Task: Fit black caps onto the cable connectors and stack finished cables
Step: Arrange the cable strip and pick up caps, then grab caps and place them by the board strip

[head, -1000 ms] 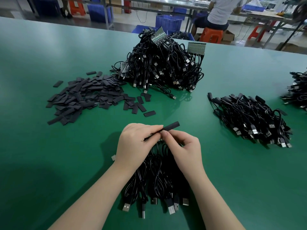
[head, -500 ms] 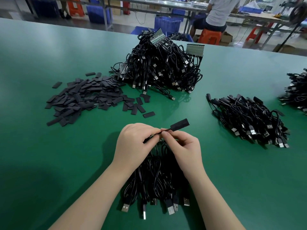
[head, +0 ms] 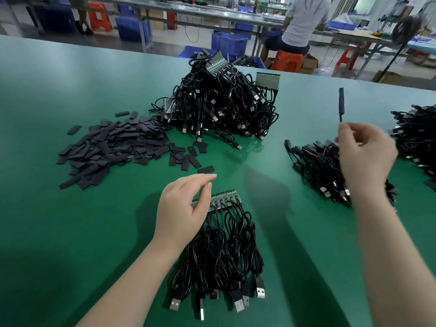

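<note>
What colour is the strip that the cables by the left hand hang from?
Green, with small dark parts along it: the strip shows best in the head view.

Workshop interior: green table [head: 70,232] in foreground; beyond it, long metal workbenches [head: 212,13], blue plastic crates [head: 230,42] on a pale floor [head: 193,36], orange stools [head: 286,61], a seated person [head: 302,22] facing away

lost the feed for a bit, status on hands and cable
Right hand pinches black capped cable above finished black cable pile. Left hand open over green-board cable bundle. Nothing in the way.
</note>
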The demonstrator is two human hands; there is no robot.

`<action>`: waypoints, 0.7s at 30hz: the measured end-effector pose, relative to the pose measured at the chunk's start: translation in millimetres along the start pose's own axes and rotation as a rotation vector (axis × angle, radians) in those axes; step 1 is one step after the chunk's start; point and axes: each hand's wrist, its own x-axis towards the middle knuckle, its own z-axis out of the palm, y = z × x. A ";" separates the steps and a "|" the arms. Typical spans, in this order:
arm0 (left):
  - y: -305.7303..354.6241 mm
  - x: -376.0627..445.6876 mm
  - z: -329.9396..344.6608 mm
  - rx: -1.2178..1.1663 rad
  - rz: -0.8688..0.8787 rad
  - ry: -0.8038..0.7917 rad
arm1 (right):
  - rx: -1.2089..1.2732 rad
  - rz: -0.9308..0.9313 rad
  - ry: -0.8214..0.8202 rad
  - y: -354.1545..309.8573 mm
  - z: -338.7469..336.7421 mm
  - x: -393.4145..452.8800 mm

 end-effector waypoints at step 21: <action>-17.3 -1.9 7.2 0.112 -0.225 -0.252 | -0.533 -0.103 -1.094 -15.9 76.4 -82.4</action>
